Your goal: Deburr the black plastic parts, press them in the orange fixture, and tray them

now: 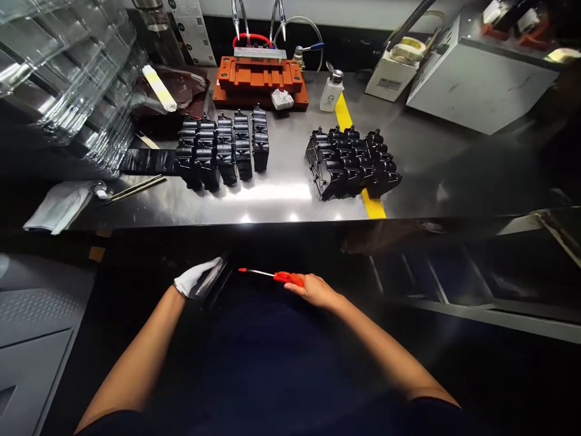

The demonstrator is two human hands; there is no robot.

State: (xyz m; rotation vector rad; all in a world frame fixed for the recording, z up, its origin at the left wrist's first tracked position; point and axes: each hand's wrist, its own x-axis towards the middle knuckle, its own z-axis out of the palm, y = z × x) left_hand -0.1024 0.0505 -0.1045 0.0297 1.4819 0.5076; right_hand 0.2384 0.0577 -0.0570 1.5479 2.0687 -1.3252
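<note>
My left hand, in a white glove, grips a dark flat part below the table's front edge. My right hand is bare and holds a red-handled tool whose thin metal shaft points left toward the dark part. Both hands are over my lap, in front of the steel table. On the table, rows of black plastic parts stand at centre left. A cluster of similar black parts lies at centre right.
An orange fixture stands at the back, with a white pump bottle beside it. Clear plastic trays are stacked at left. A grey box is at back right. Yellow tape crosses the table. A white cloth lies at left.
</note>
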